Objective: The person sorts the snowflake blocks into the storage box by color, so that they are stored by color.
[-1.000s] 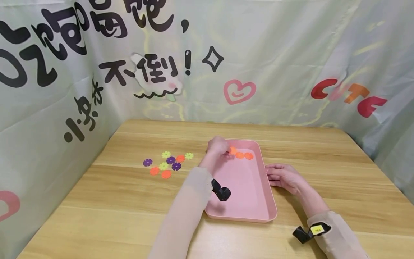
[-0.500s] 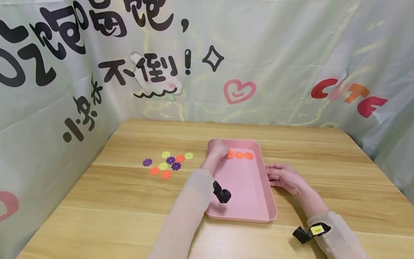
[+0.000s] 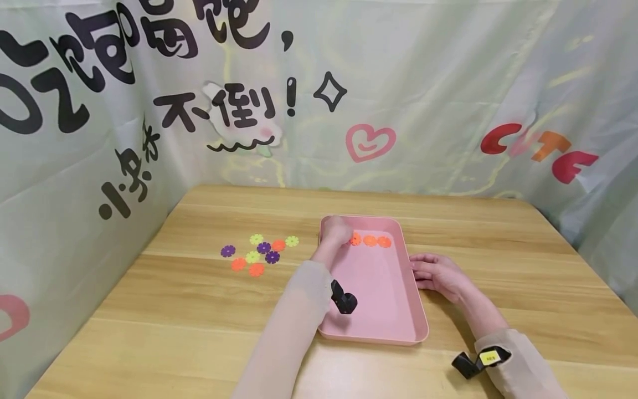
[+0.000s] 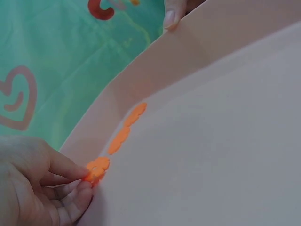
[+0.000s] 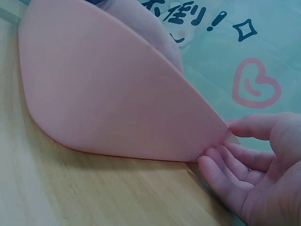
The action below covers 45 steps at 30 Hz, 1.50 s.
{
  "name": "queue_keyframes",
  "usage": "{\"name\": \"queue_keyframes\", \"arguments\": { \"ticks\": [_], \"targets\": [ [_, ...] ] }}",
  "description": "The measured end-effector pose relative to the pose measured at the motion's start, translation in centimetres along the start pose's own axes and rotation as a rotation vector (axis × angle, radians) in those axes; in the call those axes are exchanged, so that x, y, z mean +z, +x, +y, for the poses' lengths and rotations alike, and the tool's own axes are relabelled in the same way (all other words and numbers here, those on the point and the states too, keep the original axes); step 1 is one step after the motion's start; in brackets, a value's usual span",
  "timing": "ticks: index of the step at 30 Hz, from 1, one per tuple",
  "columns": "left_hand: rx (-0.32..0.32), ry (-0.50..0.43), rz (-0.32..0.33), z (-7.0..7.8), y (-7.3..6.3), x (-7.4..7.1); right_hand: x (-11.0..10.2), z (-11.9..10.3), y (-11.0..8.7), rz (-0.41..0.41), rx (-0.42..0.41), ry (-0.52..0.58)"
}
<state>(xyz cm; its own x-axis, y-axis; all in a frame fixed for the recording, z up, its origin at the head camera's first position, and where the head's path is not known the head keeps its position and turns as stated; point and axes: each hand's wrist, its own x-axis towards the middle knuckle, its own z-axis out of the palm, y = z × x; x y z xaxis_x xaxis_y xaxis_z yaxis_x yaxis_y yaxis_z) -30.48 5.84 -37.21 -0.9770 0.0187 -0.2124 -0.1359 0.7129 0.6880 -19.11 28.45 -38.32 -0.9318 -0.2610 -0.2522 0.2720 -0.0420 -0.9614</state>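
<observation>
Pale fabric backdrop [image 3: 433, 72] with black lettering [image 3: 291, 93], pink heart [image 3: 369, 147], colourful "CUTE" [image 3: 550, 145]; wooden table [image 3: 149, 321] below.

Six orange discs [image 3: 370, 241], three purple discs [image 3: 228, 251], three yellow discs [image 3: 292, 241], one tray [image 3: 374, 305].

The wood-grained table [image 3: 164, 327] carries a pink tray [image 3: 374, 293], flat on its base, and there, over to the left, a scattered bunch: three yellow-green discs [image 3: 252, 256], three purple discs [image 3: 228, 251], three orange discs [image 3: 256, 270]!

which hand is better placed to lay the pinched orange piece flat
Left hand, likely: it pinches the orange piece near two others, while the right hand touches the pink tray from outside.
</observation>
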Motion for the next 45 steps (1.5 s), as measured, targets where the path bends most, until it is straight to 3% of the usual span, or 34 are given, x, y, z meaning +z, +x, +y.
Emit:
{"name": "queue_keyframes", "arguments": {
  "ticks": [18,22,26,29,39,45],
  "targets": [
    [0.078,0.072,0.052,0.0,-0.4,-0.8,0.0,-0.1,0.1,-0.003,0.000,-0.005],
    [0.071,-0.055,0.038,0.1,-0.3,-1.3,0.0,-0.1,0.1,-0.007,-0.004,-0.010],
    [0.037,-0.279,0.006,0.5,-0.3,-1.8,-0.1,-0.1,0.1,-0.005,-0.003,-0.009],
    [0.031,-0.396,-0.017,0.7,-0.5,-2.3,-0.1,0.0,0.1,-0.004,-0.002,-0.007],
    [0.098,-0.589,-0.096,1.2,-2.2,-6.1,0.0,0.0,0.0,0.008,0.014,-0.026],
    [0.124,-0.606,-0.130,0.7,-2.3,-8.6,-0.1,0.0,0.1,0.000,0.007,-0.015]
  ]
}}
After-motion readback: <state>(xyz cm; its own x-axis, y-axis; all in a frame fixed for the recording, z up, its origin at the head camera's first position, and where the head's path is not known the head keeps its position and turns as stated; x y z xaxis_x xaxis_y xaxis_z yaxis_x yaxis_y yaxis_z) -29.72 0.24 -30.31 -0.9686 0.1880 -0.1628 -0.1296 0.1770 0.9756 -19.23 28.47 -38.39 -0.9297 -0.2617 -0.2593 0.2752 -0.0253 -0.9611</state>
